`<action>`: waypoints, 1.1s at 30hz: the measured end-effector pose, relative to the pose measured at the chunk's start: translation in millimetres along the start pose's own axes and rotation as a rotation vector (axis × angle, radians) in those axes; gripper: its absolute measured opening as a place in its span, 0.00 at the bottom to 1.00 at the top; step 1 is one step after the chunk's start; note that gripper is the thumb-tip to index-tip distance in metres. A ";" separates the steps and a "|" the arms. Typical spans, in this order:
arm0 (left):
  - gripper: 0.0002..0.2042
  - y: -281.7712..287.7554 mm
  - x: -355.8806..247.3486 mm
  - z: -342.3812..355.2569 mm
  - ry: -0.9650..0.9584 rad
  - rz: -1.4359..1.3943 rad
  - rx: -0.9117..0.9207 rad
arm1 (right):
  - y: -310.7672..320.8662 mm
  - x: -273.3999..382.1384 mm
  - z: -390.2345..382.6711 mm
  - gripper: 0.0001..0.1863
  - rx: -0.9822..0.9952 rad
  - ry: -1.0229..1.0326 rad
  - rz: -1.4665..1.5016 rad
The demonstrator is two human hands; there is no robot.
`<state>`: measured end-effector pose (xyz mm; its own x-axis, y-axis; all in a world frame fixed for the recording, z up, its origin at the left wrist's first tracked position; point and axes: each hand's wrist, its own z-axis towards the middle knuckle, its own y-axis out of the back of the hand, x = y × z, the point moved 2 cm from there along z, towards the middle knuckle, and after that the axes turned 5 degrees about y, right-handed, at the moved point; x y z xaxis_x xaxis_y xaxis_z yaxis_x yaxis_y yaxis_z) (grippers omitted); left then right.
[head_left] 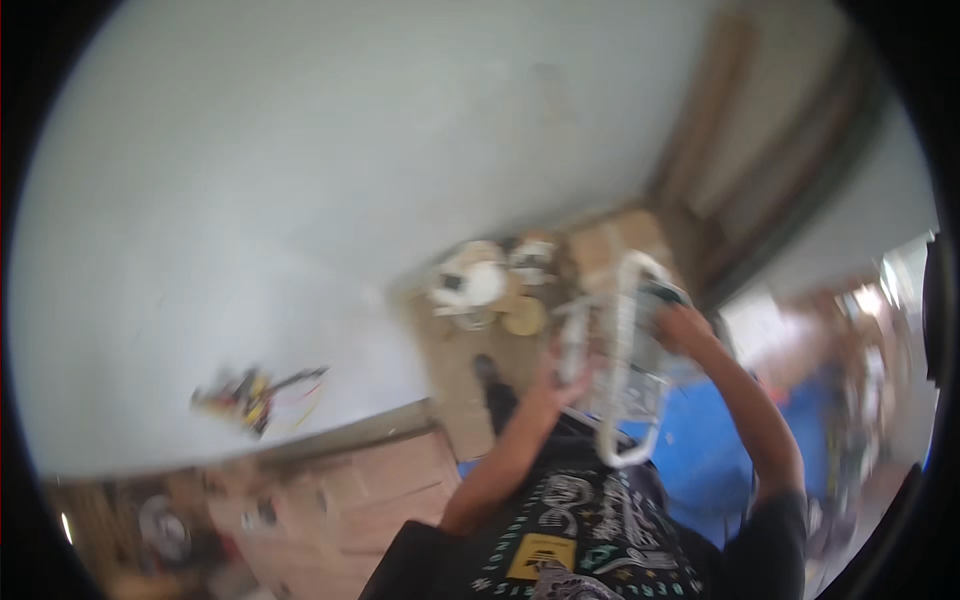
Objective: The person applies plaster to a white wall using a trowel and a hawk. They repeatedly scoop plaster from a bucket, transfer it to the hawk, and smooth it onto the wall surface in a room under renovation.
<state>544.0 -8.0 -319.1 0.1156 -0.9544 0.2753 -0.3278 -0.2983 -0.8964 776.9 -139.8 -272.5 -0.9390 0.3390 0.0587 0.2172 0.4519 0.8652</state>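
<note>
In front of my body is a white object with a long, rounded, rectangular frame [622, 350] and greyish parts inside it. Motion blur hides its exact kind. My left hand [566, 378] closes on its left side, next to a pale upright part. On the other side my right hand [682, 328] is closed at the frame's upper right, close to a dark green piece [664, 292]. Its fingertips are partly hidden.
Beyond the white object, white containers [478, 285], a yellowish round lid [523, 316] and a cardboard box [622, 240] stand on the floor by a pale wall [230, 200]. Tools with wires [255, 400] are at left. A blue surface [700, 430] lies at right.
</note>
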 end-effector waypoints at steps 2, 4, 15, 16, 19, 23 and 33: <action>0.19 10.5 0.7 -1.9 -0.043 0.126 0.126 | -2.6 0.4 -15.6 0.13 -0.085 0.125 0.037; 0.22 -15.6 5.9 -24.3 -0.380 1.033 -0.015 | -12.6 -21.4 -25.8 0.15 -0.088 0.050 0.026; 0.20 26.3 21.6 26.5 -0.199 0.475 -0.067 | 17.1 10.2 -20.8 0.15 -0.300 0.269 0.235; 0.21 22.5 22.1 28.2 -0.117 0.364 -0.117 | 15.4 4.7 -19.6 0.15 -0.220 0.273 0.221; 0.25 12.3 23.0 21.1 -0.077 0.216 -0.150 | 54.1 9.6 -15.5 0.14 -0.029 0.055 0.233; 0.39 1.4 28.9 -26.5 -0.681 1.672 -0.105 | 36.3 6.8 -40.3 0.12 -0.269 -0.097 0.156; 0.19 -3.3 14.3 -4.3 -0.036 0.196 -0.161 | 1.4 35.7 -13.2 0.19 -0.095 -0.022 0.270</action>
<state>542.8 -20.7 -310.7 0.0679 -0.9939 0.0865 -0.4916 -0.1088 -0.8640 740.1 -138.0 -262.7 -0.8442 0.4548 0.2836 0.4319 0.2638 0.8625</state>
